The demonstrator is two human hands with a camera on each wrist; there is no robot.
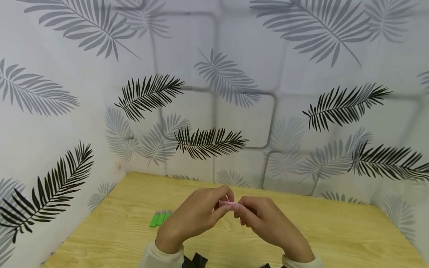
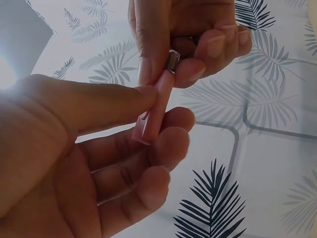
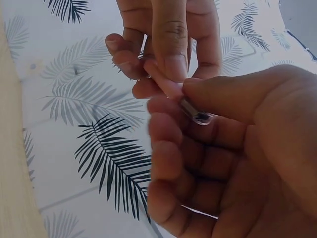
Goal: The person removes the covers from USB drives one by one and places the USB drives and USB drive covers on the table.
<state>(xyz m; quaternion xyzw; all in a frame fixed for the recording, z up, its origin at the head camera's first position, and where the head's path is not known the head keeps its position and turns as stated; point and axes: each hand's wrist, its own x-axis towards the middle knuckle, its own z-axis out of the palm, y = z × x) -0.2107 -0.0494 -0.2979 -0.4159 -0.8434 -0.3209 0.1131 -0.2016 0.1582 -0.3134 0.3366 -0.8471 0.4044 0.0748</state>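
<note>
Raised over the wooden table, both hands meet at a small, slim pink stick [image 1: 231, 204] with a shiny metallic end [image 2: 172, 61]. My left hand [image 1: 196, 210] pinches the pink body between thumb and fingers. At the metallic end, my right hand [image 1: 268, 219] grips with thumb and index finger, its other fingers curled loosely below. The right wrist view shows a clear rounded tip [image 3: 203, 118] beyond the metal. Fingers cover part of the pink body [image 3: 161, 82] in every view.
Several bright green pieces [image 1: 161, 218] with greyish ends lie side by side on the table [image 1: 110, 230], left of my left hand. White leaf-patterned wall covering [image 1: 241, 119] rises behind and beside the table. Dark straps [image 1: 197, 260] show near the sleeves.
</note>
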